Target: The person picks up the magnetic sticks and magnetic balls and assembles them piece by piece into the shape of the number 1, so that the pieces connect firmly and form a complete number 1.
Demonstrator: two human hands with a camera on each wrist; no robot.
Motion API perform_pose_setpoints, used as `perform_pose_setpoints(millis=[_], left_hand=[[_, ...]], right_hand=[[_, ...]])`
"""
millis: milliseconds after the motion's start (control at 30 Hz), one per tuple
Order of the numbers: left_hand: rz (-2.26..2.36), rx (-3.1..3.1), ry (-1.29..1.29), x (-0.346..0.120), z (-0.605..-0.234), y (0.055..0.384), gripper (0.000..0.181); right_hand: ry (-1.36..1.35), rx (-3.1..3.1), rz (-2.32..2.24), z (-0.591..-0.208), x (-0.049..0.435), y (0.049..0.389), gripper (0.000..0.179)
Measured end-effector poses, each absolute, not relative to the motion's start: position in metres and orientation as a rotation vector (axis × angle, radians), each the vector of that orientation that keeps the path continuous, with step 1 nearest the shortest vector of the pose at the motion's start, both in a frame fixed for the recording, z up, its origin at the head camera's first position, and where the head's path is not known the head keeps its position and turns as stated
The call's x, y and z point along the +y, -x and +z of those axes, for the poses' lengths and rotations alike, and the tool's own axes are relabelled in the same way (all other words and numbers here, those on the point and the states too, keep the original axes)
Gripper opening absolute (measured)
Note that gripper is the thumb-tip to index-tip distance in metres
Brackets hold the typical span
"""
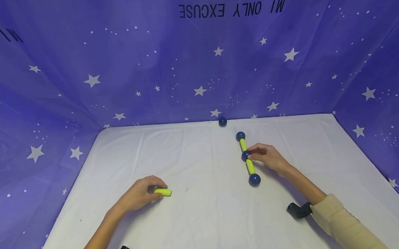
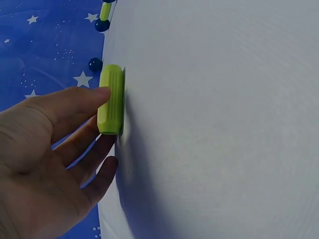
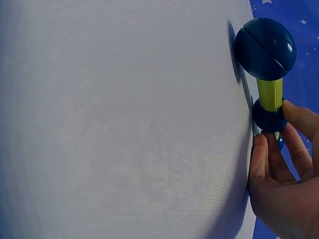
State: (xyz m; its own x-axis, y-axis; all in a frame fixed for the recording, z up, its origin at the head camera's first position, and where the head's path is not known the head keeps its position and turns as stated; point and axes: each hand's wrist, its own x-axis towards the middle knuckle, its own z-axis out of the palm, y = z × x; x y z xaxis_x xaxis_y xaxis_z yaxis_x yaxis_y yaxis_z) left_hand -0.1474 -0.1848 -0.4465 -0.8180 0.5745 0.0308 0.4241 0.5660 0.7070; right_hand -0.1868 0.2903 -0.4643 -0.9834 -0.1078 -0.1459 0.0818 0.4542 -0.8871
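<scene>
My left hand (image 1: 143,193) pinches a short yellow-green ridged rod (image 2: 112,99) between thumb and fingers, low over the left-middle of the table. On the right, my right hand (image 1: 268,158) grips the middle dark-blue ball (image 3: 268,115) of a straight chain. That chain joins three dark-blue balls with two yellow-green rods: a far ball (image 1: 240,136), a far rod (image 1: 243,145), a near rod (image 1: 250,167) and a near ball (image 1: 254,179). A groove crosses the near ball in the right wrist view. My fingertips partly hide the middle ball.
One loose dark-blue ball (image 1: 222,122) sits at the far edge of the white-covered table (image 1: 197,225). Purple-blue cloth (image 1: 170,66) with white stars hangs around the back and sides. Black wrist-worn devices (image 1: 298,210) are on both forearms, close over the table.
</scene>
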Motion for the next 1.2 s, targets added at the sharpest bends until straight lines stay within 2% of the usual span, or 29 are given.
perform_pose_setpoints(millis=[600,967,1200], left_hand=[[1.077,2.613,-0.823,-0.170,-0.440,0.148,0.020],[1.226,2.520,-0.759,-0.135,-0.445,0.152,0.017],[1.331,2.437,-0.704,-0.107,-0.443,0.151,0.023]], right_hand=[[0.008,2.509,-1.550,-0.464,0.291,0.186,0.039],[0.009,2.513,-1.555,-0.463,0.291,0.186,0.038],[0.011,2.516,-1.549,-0.464,0.291,0.186,0.038]])
